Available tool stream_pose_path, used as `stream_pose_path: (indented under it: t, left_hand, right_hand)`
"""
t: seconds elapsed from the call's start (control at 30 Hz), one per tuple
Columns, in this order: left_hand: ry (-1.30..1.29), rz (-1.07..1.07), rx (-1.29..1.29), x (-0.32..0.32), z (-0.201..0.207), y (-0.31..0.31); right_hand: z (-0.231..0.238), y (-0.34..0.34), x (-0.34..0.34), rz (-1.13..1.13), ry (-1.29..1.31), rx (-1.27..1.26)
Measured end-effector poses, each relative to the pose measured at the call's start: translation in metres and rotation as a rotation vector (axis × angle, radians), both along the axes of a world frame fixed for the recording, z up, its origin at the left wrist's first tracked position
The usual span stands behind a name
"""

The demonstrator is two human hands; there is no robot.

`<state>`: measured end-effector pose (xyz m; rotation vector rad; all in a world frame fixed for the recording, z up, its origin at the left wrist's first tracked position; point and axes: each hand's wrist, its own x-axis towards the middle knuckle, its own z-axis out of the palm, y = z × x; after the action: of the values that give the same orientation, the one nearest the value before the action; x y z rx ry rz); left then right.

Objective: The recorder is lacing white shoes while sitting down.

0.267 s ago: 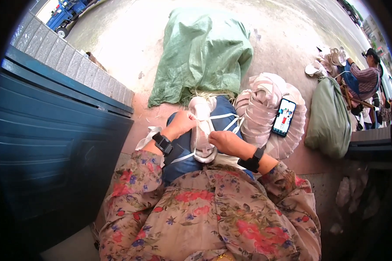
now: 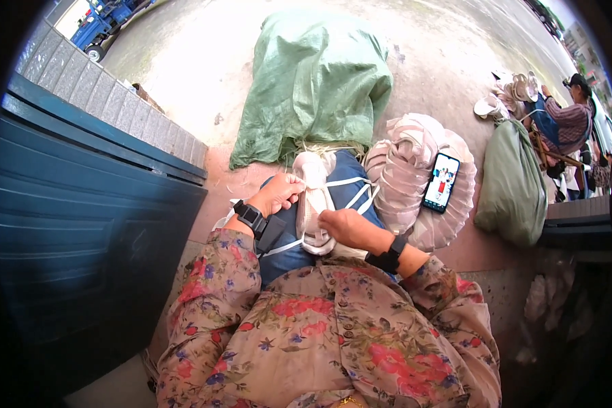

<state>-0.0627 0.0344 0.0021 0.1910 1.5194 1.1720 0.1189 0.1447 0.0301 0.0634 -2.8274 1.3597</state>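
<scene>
Across my lap lies a long, pale pink shoe-shaped piece (image 2: pixel 313 207), which looks like a shoe upper, with its rounded near end close to my waist. White straps (image 2: pixel 347 181) run from it over my jeans. My left hand (image 2: pixel 281 194) is at its left side, with thumb and forefinger pinching a thin white strap near the far half. At the right edge of the near half, my right hand (image 2: pixel 352 228) is closed, fingertips against the piece; what it pinches is hidden. Both wrists wear black bands.
A large green sack (image 2: pixel 319 81) stands just beyond my knees. To the right are stacked pale pink pieces (image 2: pixel 404 177) with a lit phone (image 2: pixel 442 182) on top. Farther right are another green sack (image 2: pixel 513 183) and a seated person (image 2: pixel 568 119). A blue metal door (image 2: pixel 95 231) flanks my left.
My right hand has shifted slightly left and nearer along the piece. My left hand stays pinching the strap, its lower fingers slightly more curled out.
</scene>
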Motion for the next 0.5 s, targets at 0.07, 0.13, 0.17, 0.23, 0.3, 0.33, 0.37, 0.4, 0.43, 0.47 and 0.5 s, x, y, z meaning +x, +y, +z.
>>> stream_pose_path:
  t: [0.07, 0.13, 0.17, 0.23, 0.3, 0.33, 0.37, 0.4, 0.43, 0.47, 0.5]
  left_hand:
    - [0.141, -0.129, -0.115, -0.002, 0.003, 0.001]
    - [0.231, -0.129, -0.118, 0.002, 0.005, 0.002]
    - [0.321, -0.123, -0.119, 0.003, 0.007, 0.001]
    - [0.408, -0.136, -0.096, -0.001, 0.011, -0.003]
    - [0.530, -0.119, -0.086, -0.005, 0.021, -0.013]
    - [0.531, -0.107, -0.091, -0.007, 0.029, -0.014]
    - [0.589, -0.108, -0.051, -0.010, 0.037, -0.013]
    - [0.647, -0.092, -0.017, -0.015, 0.041, -0.016]
    - [0.757, -0.148, -0.007, -0.022, 0.041, -0.018]
    - [0.751, -0.189, 0.031, -0.022, 0.049, 0.005]
    - [0.781, -0.217, 0.110, -0.020, 0.060, 0.010]
  right_hand:
    - [0.005, -0.015, 0.001, 0.137, 0.003, -0.098]
    - [0.022, -0.032, 0.004, 0.227, -0.001, -0.036]
    - [0.032, -0.026, 0.002, 0.213, -0.021, -0.042]
    - [0.056, 0.007, -0.007, 0.243, -0.069, -0.019]
    - [0.128, 0.046, -0.022, 0.141, 0.079, 0.059]
    - [0.170, 0.060, -0.029, 0.038, 0.215, 0.049]
    - [0.207, 0.077, -0.032, -0.033, 0.233, -0.152]
    - [0.252, 0.099, -0.041, 0.070, 0.281, -0.159]
    - [0.302, 0.114, -0.051, 0.410, 0.494, -0.141]
    - [0.328, 0.131, -0.013, -0.297, 0.627, 0.005]
    - [0.336, 0.275, 0.058, -0.277, 0.633, 0.002]
